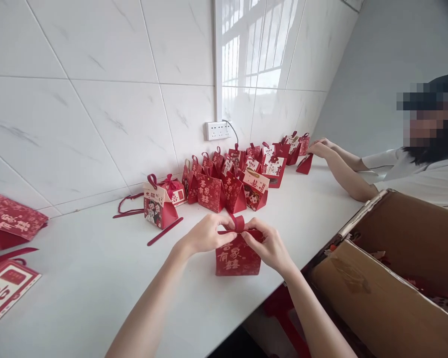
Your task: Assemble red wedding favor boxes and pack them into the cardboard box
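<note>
A small red gift box with gold characters stands near the front edge of the white counter. A red ribbon loops over its top. My left hand pinches the ribbon from the left side. From the right, my right hand pinches the ribbon at the box's top. Both hands have their fingers closed on the ribbon.
Several finished red boxes line the tiled wall, and loose red ribbons lie beside them. Flat red boxes lie at the left. An open cardboard carton sits at the right. Another person's hands touch boxes further back. A socket is on the wall.
</note>
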{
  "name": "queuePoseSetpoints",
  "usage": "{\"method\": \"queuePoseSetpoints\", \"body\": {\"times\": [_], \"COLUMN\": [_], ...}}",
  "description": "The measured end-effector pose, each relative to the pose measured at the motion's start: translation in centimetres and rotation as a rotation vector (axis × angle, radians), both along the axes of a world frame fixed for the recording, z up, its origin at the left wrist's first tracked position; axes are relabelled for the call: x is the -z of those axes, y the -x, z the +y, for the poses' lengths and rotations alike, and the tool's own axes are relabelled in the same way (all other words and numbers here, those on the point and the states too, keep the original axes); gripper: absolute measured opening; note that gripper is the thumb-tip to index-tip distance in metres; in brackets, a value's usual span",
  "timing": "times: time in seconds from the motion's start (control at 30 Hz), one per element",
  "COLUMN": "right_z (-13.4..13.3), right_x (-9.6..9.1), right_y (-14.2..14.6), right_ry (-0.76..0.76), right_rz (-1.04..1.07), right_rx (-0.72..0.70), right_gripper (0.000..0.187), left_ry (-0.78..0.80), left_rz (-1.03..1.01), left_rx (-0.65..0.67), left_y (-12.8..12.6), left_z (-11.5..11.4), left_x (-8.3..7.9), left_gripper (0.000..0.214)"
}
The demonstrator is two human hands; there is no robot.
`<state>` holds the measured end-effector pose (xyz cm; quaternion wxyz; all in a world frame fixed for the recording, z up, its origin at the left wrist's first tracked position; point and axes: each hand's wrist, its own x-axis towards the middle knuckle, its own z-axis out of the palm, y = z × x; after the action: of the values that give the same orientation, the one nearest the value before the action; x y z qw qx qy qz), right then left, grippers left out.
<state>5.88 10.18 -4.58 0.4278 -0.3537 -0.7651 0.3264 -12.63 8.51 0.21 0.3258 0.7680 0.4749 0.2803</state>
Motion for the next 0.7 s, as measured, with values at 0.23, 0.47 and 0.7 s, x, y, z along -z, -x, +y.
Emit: {"method": "queuePoseSetpoints", "body": {"times": [0.23, 0.47, 0.7], "right_z": [0.06, 0.08, -0.02], "right_x": [0.02, 0.12, 0.02], "right_y": [-0.08, 0.02, 0.09], "right_ry": [0.016, 0.016, 0.038], "right_rz": [0.011, 0.003, 0.012], "right_rx": [0.000, 0.022, 0.036], "right_gripper": [0.013, 0.012, 0.012], "left_ry": [-0.039, -0.017, -0.092], "left_rz": [0.019, 0.005, 0.153], "left_rx": [-0.026, 0.014, -0.078], "left_y": [-0.35, 0.20, -0.03], "left_z": [-0.17, -0.43, -0.81], "left_x": [-0.07, -0.14, -0.64], "left_gripper": [0.015, 0.024, 0.016]}}
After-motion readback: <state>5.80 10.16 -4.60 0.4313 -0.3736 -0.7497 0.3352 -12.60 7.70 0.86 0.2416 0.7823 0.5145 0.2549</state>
